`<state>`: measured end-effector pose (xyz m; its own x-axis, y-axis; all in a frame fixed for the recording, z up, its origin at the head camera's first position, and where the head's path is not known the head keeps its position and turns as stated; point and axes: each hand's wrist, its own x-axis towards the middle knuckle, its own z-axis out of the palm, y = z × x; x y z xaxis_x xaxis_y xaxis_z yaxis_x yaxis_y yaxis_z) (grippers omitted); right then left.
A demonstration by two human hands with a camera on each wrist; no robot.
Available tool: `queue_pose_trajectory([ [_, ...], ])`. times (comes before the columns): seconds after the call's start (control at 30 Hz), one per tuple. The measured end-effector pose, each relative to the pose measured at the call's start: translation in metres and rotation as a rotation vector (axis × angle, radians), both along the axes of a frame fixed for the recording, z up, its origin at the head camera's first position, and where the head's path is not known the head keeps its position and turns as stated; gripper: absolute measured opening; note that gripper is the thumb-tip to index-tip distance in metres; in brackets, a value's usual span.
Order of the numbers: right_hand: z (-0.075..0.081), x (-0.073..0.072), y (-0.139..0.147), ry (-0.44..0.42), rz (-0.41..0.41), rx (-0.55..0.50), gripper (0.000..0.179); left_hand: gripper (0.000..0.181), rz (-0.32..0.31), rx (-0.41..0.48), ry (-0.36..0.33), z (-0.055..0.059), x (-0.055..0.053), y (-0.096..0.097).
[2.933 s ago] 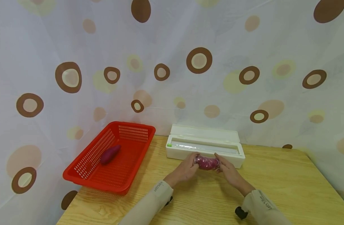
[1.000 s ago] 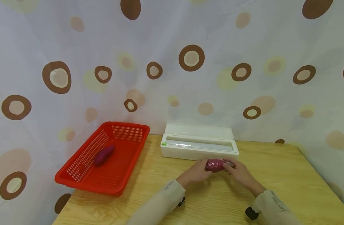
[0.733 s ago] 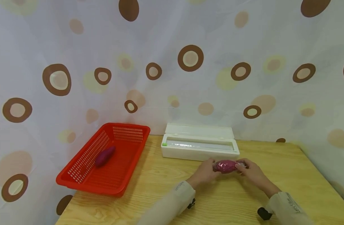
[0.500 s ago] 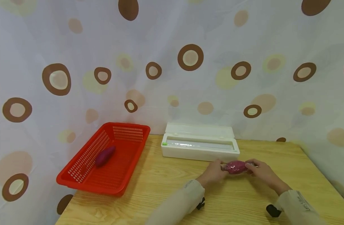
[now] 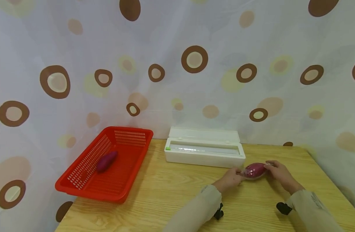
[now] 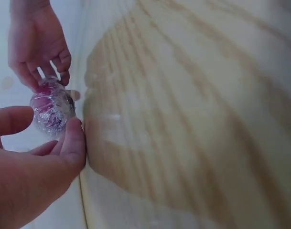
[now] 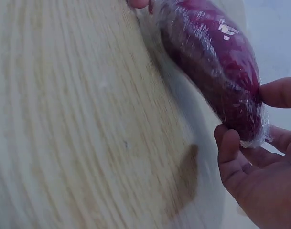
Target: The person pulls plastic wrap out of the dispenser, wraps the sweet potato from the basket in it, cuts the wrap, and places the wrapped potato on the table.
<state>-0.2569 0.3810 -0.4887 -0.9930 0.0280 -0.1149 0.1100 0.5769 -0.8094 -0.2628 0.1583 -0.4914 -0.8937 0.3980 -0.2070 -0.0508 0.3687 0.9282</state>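
A purple sweet potato (image 5: 254,170) wrapped in shiny cling film is held low over the wooden table, right of the white box. My left hand (image 5: 231,179) holds the film at its left end. At the opposite end, my right hand (image 5: 282,175) grips the tip between thumb and fingers. The right wrist view shows the wrapped sweet potato (image 7: 217,57) slanting, with wrinkled film gathered at its tip. From the left wrist, the sweet potato (image 6: 50,109) appears end-on, between the left thumb and fingers.
A red plastic basket (image 5: 138,167) stands at the left with one unwrapped purple sweet potato (image 5: 106,161) inside. At the back, a white cling film box (image 5: 203,158) has its lid raised, a film roll (image 5: 204,149) within. A patterned curtain (image 5: 171,96) hangs behind the table (image 5: 154,206).
Both hands have carried the wrapped sweet potato to the right, from in front of the white box to beyond its right end. The basket and box stay in place; the head view shifts slightly.
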Motion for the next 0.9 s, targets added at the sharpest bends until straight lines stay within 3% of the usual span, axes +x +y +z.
queue_pose_trajectory([
  [0.1,-0.001,-0.006,0.002,0.003,-0.019,-0.011,0.067,0.031,-0.033,0.039,-0.059,-0.002,0.0,0.003],
  [0.33,-0.009,-0.017,0.005,0.033,-0.039,0.03,0.07,0.032,-0.098,0.24,-0.155,-0.007,-0.001,0.01],
  [0.57,-0.012,-0.02,-0.002,0.058,0.0,0.077,0.069,0.043,-0.122,0.243,-0.166,-0.008,-0.002,0.009],
  [0.73,-0.009,-0.02,-0.006,0.085,0.011,0.167,0.067,0.047,-0.117,0.245,-0.169,-0.004,-0.003,0.006],
  [0.8,-0.008,-0.019,-0.005,0.093,0.005,0.207,0.066,0.041,-0.127,0.195,-0.15,-0.003,-0.004,0.004],
  [0.9,-0.006,-0.016,-0.003,0.125,-0.004,0.254,0.064,0.032,-0.205,0.092,-0.105,0.0,-0.006,-0.008],
])
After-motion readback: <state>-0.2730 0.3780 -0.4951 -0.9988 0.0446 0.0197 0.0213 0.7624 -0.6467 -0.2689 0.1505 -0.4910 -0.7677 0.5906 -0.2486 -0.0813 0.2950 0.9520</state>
